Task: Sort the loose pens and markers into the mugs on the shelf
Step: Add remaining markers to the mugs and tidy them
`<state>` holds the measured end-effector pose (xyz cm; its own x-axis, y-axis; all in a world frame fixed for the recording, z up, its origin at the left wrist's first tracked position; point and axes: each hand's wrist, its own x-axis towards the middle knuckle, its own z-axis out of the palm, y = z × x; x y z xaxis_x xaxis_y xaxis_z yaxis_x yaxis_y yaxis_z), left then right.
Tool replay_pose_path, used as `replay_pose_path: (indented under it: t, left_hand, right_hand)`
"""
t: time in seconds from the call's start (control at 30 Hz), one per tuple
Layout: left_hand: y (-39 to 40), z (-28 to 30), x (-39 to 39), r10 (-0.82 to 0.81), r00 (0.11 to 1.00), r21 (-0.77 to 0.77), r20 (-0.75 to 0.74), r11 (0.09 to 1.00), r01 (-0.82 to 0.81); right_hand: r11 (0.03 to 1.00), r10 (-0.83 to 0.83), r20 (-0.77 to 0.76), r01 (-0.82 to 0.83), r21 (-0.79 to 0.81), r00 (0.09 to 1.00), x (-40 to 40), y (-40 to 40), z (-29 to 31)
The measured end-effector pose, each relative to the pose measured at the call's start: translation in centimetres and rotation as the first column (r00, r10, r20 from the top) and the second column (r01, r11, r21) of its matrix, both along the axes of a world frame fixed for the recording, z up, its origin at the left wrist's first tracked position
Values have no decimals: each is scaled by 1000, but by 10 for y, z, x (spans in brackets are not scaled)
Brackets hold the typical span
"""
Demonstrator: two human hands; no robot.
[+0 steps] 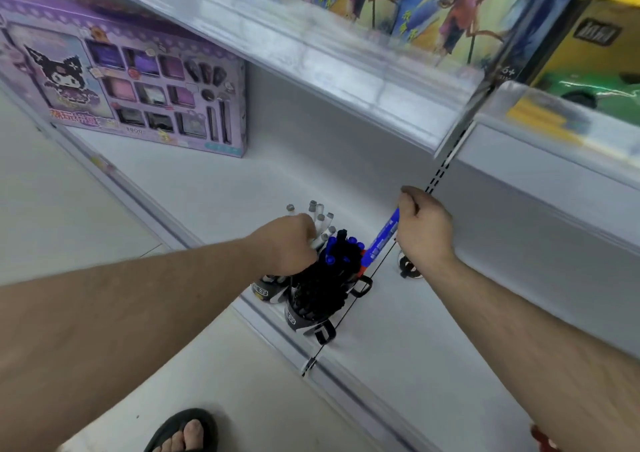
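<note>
On the low white shelf (214, 188) stand black mugs. The nearest mug (304, 316) is packed with black and blue-capped pens (341, 247). Behind it, partly hidden by my left hand (287, 244), stands a second mug (265, 289) of white markers with grey caps (320, 218); my left hand grips a bunch of them. My right hand (424, 230) pinches a blue marker (382, 240) by its upper end, its lower end slanting down beside the pens, above a third mug. A fourth mug (408, 268) shows only in part under my right wrist.
A purple boxed toy set (138, 88) stands at the shelf's back left. The upper shelf (311, 46) with colourful boxes overhangs close above. A slotted upright (438, 174) runs down behind my right hand. My sandalled foot (188, 432) is on the pale floor below.
</note>
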<state>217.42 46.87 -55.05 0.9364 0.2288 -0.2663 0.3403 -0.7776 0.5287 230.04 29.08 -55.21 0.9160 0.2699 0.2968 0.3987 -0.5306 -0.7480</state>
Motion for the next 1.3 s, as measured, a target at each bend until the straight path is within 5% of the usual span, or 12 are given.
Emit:
replay_pose_path:
  t: [0.2, 0.33, 0.57, 1.0, 1.3]
  left_hand:
    - [-23, -47, 64, -230, 973, 383, 2, 899, 211]
    - [-41, -65, 92, -380, 906, 525, -185, 741, 418]
    - [-23, -75, 106, -397, 905, 357, -151, 832, 425]
    - [-14, -87, 108, -378, 925, 294, -44, 880, 373]
    - [-11, -84, 111, -349, 937, 251, 6, 907, 337]
  right_hand:
    - [994, -107, -138, 110, 11, 985, 0, -39, -30]
    - [996, -86, -159, 88, 4, 983, -2, -47, -46]
    - [999, -38, -59, 38, -3, 998, -3, -40, -64]
    - [994, 21, 13, -19, -104, 1000, -24, -13, -98]
    - [843, 237, -10, -210, -495, 972, -21, -5, -113]
